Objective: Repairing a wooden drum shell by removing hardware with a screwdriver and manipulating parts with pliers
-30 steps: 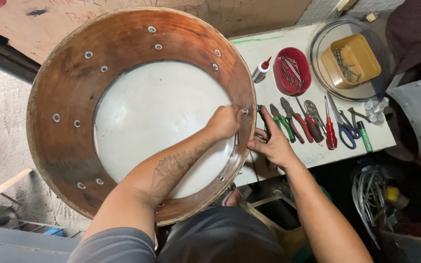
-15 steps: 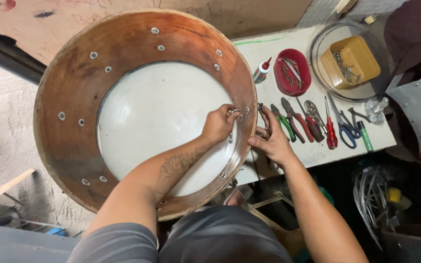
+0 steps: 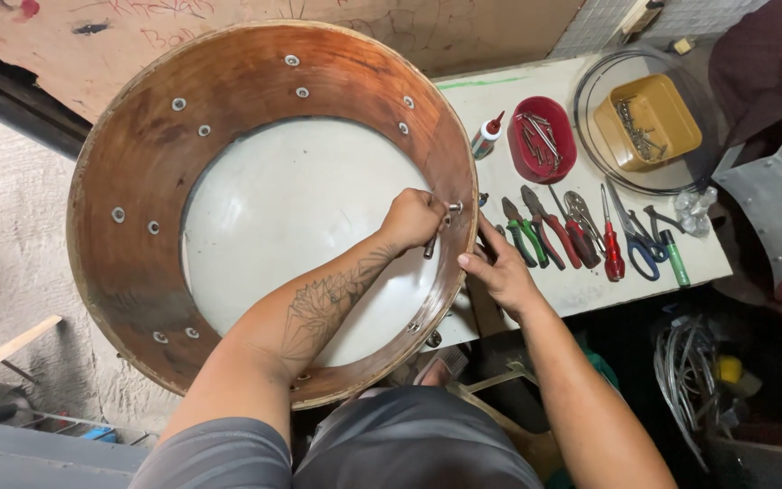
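Reaching inside the wooden drum shell (image 3: 228, 109), your left hand (image 3: 414, 220) closes its fingers on a small dark tool (image 3: 431, 244) at the bolt (image 3: 453, 207) on the 3 o'clock wall. Your right hand (image 3: 500, 270) presses outside that same spot, fingers curled against the rim. Pliers (image 3: 536, 226) lie on the white table (image 3: 590, 285) at 3 o'clock.

drum shell (image 3: 228, 100): reddish-brown wood, silver bolt heads, around the left hand (image 3: 412, 220)
drum skin (image 3: 291, 208): plain off-white, under the left hand
worktop (image 3: 581, 285): white, beneath the right hand (image 3: 498, 268)
dish (image 3: 542, 140): red, beyond the right hand
tub (image 3: 646, 120): mustard yellow
pliers (image 3: 527, 237): green grips, beside red-handled ones
forearm (image 3: 328, 303): dark floral tattoo
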